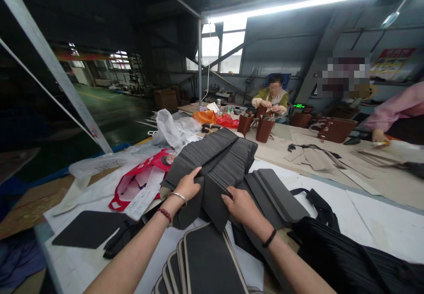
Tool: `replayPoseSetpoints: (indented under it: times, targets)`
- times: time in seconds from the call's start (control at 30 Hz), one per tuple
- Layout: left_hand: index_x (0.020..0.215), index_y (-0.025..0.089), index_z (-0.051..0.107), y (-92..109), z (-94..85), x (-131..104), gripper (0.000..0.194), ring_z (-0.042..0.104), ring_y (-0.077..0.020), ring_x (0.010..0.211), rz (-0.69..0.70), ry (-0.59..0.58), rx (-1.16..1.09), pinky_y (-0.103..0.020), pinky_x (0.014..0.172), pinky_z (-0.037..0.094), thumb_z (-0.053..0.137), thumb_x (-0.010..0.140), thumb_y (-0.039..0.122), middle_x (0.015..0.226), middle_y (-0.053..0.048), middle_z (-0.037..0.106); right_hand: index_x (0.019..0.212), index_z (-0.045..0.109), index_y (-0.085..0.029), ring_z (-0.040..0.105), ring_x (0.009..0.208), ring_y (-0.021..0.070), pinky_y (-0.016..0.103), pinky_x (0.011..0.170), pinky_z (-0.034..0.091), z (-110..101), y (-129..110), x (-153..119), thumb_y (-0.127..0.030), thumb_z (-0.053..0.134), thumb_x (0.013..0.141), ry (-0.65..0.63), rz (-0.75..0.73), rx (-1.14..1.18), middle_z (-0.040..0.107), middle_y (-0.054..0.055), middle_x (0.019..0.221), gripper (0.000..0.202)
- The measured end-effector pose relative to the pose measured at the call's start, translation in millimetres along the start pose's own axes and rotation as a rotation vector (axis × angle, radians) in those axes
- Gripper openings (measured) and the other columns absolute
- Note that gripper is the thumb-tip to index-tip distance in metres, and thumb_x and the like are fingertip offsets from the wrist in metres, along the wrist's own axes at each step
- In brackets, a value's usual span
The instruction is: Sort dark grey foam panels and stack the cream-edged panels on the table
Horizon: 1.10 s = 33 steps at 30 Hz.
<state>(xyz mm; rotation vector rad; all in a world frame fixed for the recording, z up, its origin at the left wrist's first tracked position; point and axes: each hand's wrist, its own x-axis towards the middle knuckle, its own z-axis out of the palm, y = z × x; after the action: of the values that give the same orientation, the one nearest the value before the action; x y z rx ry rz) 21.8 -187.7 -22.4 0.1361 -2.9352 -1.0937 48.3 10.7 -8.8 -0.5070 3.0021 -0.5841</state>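
Note:
A long stack of thin dark grey panels [228, 152] leans in two rows at the middle of the table. My left hand [188, 185], with a silver bangle and red beads at the wrist, touches the near left part of the stack, its index finger stretched out. At the right edge of the front panel [214, 199], my right hand [241, 203] has its thumb and fingers closed on that panel. Below both hands lie fanned dark panels with light edging [212, 258]. More plain grey panels [281, 192] lie to the right.
A red bag [124, 188] and clear plastic [168, 130] lie at the left. Black straps and pleated black material [344, 250] are at the right. Brown bags [265, 128] stand before a seated person across the table; another person's pink sleeve [394, 106] reaches in at the right.

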Motion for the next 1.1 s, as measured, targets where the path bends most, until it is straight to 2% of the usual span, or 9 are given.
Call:
replayPoseSetpoints:
  times: [0.13,0.23,0.3,0.43,0.53,0.67,0.87,0.97,1.1]
  targets:
    - [0.137,0.021,0.032,-3,-6.9,0,0.072,0.057,-0.0251,0.103,-0.028,-0.012,-0.003,-0.030,0.083,0.044,0.052,0.068,0.016,0.109,-0.008,0.063,0.089,0.060,-0.017,0.061,0.091,0.0205,0.025,0.073,0.038,-11,3,-2,-0.027,0.047,0.086,-0.005,0.003,0.035,0.067,0.010,0.091,0.017]
    - [0.138,0.020,0.029,0,-6.2,0,0.079,0.058,-0.0285,0.101,-0.004,-0.033,0.009,-0.032,0.079,0.046,0.060,0.066,0.034,0.104,-0.008,0.064,0.087,0.061,-0.016,0.061,0.091,0.0214,0.025,0.073,0.039,-16,-8,-1,-0.025,0.047,0.085,0.026,-0.026,0.048,0.067,0.010,0.092,0.016]
    - [0.138,0.018,0.028,5,-4.7,1,0.084,0.058,-0.0289,0.102,0.021,-0.045,0.055,-0.032,0.079,0.046,0.062,0.065,0.042,0.107,-0.010,0.063,0.083,0.061,-0.015,0.062,0.089,0.0219,0.025,0.071,0.039,-19,-18,0,-0.024,0.048,0.084,0.034,-0.055,0.059,0.067,0.011,0.089,0.016]
    - [0.139,0.015,0.026,16,-3.2,5,0.076,0.058,-0.0253,0.103,0.003,-0.078,0.147,-0.029,0.081,0.046,0.055,0.070,0.028,0.116,-0.013,0.060,0.079,0.062,-0.015,0.063,0.085,0.0214,0.025,0.067,0.038,-24,-30,-6,-0.020,0.048,0.083,0.033,-0.070,0.070,0.068,0.011,0.085,0.015]
    - [0.140,0.012,0.023,23,-2.8,4,0.077,0.059,-0.0247,0.103,-0.012,-0.103,0.181,-0.028,0.081,0.045,0.054,0.069,0.019,0.115,-0.016,0.060,0.079,0.062,-0.015,0.063,0.082,0.0210,0.025,0.065,0.037,-24,-32,-14,-0.019,0.048,0.083,0.049,-0.077,0.054,0.068,0.011,0.083,0.015]
    - [0.140,0.008,0.016,30,0.5,1,0.081,0.056,-0.0270,0.108,-0.005,-0.122,0.231,-0.030,0.086,0.044,0.054,0.071,0.021,0.117,-0.020,0.058,0.078,0.062,-0.015,0.063,0.081,0.0202,0.025,0.064,0.036,-22,-35,-21,-0.019,0.047,0.083,0.078,-0.091,0.074,0.068,0.010,0.081,0.016]
    - [0.138,0.003,0.016,38,7.8,2,0.075,0.060,-0.0283,0.101,-0.062,-0.076,0.282,-0.033,0.082,0.045,0.049,0.073,0.019,0.108,-0.024,0.061,0.075,0.060,-0.015,0.062,0.075,0.0191,0.025,0.062,0.034,-21,-48,-30,-0.017,0.046,0.082,0.101,-0.081,0.101,0.067,0.010,0.078,0.016]
    - [0.136,0.001,0.019,37,7.0,5,0.072,0.059,-0.0285,0.102,-0.121,-0.027,0.298,-0.034,0.082,0.045,0.048,0.073,0.018,0.109,-0.025,0.060,0.068,0.056,-0.017,0.059,0.067,0.0164,0.024,0.059,0.032,-26,-51,-43,-0.017,0.047,0.082,0.128,-0.110,0.134,0.064,0.006,0.070,0.017]
    - [0.135,0.004,0.025,34,4.8,8,0.066,0.059,-0.0270,0.102,-0.134,0.008,0.308,-0.032,0.080,0.046,0.046,0.073,0.018,0.109,-0.023,0.061,0.060,0.047,-0.018,0.053,0.059,0.0132,0.024,0.054,0.029,-38,-44,-68,-0.019,0.047,0.081,0.143,-0.158,0.207,0.056,0.001,0.060,0.021]
